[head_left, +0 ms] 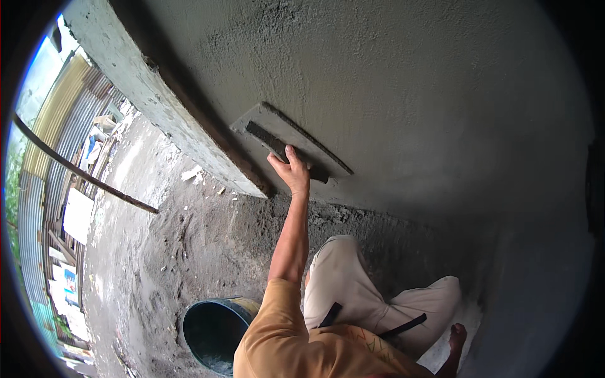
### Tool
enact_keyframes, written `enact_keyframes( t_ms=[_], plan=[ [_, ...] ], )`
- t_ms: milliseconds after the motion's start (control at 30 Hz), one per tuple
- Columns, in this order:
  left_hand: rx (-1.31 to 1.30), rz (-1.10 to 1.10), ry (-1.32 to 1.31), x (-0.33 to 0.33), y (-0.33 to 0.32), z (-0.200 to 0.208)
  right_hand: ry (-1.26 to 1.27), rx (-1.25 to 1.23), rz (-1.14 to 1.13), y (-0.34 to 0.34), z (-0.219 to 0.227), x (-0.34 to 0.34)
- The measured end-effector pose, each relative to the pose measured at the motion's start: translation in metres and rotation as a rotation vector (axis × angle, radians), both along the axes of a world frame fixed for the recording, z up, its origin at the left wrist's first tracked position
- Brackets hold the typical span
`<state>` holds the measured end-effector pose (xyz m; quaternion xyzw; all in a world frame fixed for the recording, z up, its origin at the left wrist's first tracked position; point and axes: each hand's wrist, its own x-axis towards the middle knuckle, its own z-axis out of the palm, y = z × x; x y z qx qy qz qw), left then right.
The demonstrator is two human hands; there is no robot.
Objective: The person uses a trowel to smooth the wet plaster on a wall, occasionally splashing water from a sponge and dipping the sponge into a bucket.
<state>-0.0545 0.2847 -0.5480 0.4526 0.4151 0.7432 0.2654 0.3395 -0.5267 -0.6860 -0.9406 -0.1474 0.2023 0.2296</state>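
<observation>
My left hand (292, 171) is closed around the dark handle of a plastering float (296, 136). The float's grey rectangular plate lies against the wet grey plaster wall (403, 107), close to the wall's lower left corner. Its dark far edge slants down to the right. Beyond my right knee, low in the picture, my right hand (458, 337) hangs in shadow with its fingers curled in. Nothing shows in that hand.
A pale board-like edge (170, 107) borders the plaster on the left. A dark bucket (215, 331) stands on the rough ground (157, 252) at lower left. A dark rod (82, 171) crosses the left side, before corrugated metal sheets (34, 183) and scrap boards (78, 215).
</observation>
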Motion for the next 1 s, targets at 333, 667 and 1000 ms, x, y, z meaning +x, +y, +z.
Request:
enact_keyframes(
  t_ms=[333, 667, 1000],
  plan=[
    [0.403, -0.333, -0.147, 0.006, -0.003, 0.407, -0.117, -0.072, 0.104, 0.057, 0.033, 0.028],
    [0.317, -0.085, 0.262, -0.086, 0.045, 0.344, -0.164, 0.116, 0.144, 0.053, -0.004, 0.004],
    [0.274, -0.190, -0.044, 0.028, -0.004, 0.130, -0.496, 0.389, 0.079, 0.203, 0.155, 0.056]
  ],
)
